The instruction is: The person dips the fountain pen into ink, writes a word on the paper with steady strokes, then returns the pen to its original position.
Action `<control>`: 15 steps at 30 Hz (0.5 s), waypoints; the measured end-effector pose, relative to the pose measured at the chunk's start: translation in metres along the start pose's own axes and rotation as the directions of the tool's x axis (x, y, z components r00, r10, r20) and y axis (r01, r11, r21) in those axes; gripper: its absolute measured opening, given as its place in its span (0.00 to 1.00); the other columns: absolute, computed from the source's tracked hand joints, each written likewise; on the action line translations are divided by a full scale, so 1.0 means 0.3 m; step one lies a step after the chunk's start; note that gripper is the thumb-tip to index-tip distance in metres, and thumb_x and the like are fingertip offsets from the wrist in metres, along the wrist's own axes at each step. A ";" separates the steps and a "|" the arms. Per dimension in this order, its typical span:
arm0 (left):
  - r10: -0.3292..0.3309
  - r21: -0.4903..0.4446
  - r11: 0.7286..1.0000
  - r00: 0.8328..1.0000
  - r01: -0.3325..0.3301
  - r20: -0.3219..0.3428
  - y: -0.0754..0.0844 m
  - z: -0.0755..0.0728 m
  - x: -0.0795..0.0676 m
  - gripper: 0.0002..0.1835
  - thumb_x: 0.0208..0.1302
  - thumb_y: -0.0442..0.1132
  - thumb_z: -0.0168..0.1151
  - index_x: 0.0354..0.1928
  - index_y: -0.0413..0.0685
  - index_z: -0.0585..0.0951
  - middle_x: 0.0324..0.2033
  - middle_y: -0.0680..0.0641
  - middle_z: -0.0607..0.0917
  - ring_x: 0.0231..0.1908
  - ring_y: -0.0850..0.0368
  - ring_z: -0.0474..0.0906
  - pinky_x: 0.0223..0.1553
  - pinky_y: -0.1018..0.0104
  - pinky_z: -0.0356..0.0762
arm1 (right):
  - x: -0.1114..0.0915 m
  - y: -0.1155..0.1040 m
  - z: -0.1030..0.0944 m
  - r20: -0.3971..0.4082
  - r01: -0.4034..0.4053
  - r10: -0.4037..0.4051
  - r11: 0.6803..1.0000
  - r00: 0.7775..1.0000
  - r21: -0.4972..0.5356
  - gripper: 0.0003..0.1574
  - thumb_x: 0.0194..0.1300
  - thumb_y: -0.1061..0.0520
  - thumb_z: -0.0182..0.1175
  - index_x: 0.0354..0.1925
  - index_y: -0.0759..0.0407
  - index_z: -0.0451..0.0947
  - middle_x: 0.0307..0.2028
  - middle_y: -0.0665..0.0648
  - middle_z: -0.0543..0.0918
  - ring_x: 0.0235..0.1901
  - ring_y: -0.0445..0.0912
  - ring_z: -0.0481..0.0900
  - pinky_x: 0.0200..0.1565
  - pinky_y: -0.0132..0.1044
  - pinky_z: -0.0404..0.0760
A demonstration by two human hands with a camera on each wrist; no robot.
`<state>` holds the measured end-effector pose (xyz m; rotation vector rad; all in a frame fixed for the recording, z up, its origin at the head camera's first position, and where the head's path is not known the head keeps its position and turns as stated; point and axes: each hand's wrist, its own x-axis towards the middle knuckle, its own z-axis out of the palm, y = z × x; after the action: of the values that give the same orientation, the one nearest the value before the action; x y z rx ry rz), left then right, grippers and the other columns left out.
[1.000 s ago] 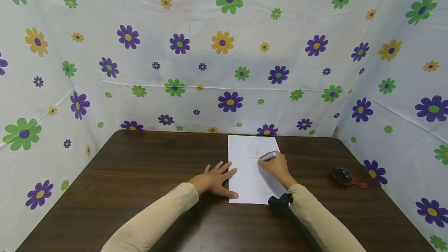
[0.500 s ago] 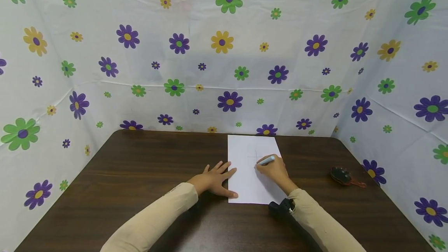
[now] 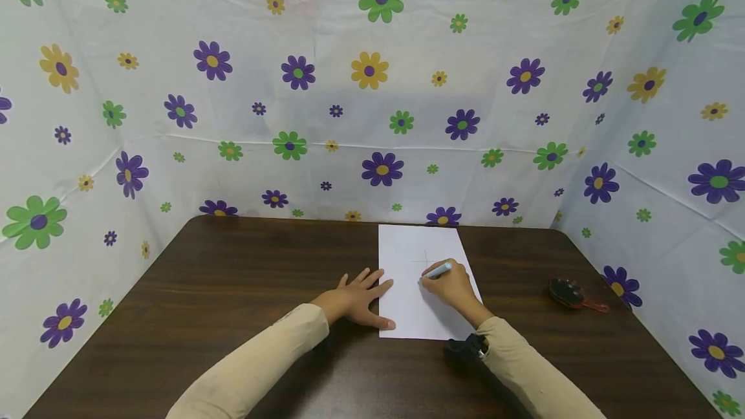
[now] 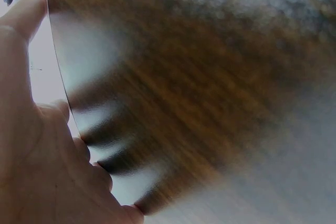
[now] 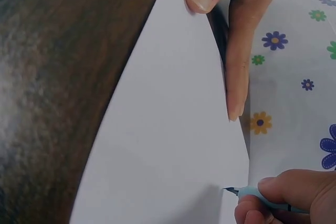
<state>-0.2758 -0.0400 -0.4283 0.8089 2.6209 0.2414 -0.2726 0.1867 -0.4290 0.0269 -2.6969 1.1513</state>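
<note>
A white sheet of paper (image 3: 401, 306) lies on the table with two thin crossing lines (image 3: 425, 260) in its upper part. My right hand (image 3: 454, 284) pinches a light blue pen (image 3: 439, 271), its dark pointed tip at the paper just below and left of the lines. In the right wrist view, thumb and fingers wrap the pen (image 5: 273, 201) close to that tip. My left hand (image 3: 359, 300) is spread at the sheet's left edge, thumb and fingertips on it. The left wrist view shows the thumb (image 4: 26, 17) and fingertips along that edge.
On the right of the dark wooden table (image 3: 244, 277) lies an object with a dark oval head and reddish handle (image 3: 573, 294). A white flowered cloth (image 3: 326, 102) stands behind and at both sides. A black device (image 3: 465, 346) sits at my right wrist.
My right hand and the pen have moved left and slightly toward me, so the tip has gone from beside the crossing lines to below them. The left hand keeps its place.
</note>
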 end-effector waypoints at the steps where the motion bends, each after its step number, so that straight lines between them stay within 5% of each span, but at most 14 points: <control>1: -0.001 0.000 1.000 1.000 0.001 -0.001 0.000 -0.001 0.000 0.50 0.55 0.72 0.56 0.76 0.66 0.50 0.76 0.54 0.43 0.75 0.49 0.36 0.68 0.37 0.37 | 0.002 -0.001 -0.002 0.006 -0.003 0.003 1.000 1.000 -0.001 0.03 0.49 0.61 0.71 0.25 0.59 0.86 0.19 0.52 0.84 0.19 0.40 0.78 0.21 0.34 0.73; 15: 0.013 -0.010 1.000 1.000 -0.013 -0.002 0.001 -0.006 -0.006 0.49 0.56 0.72 0.56 0.76 0.65 0.50 0.76 0.53 0.43 0.75 0.49 0.36 0.68 0.36 0.36 | 0.092 0.035 -0.088 0.003 -0.044 0.044 0.999 0.999 -0.020 0.09 0.54 0.58 0.70 0.32 0.64 0.85 0.21 0.54 0.85 0.20 0.42 0.81 0.21 0.33 0.73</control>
<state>-0.2751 -0.0409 -0.4262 0.8233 2.6144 0.2590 -0.2958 0.2147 -0.4133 -0.0340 -2.7255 1.1371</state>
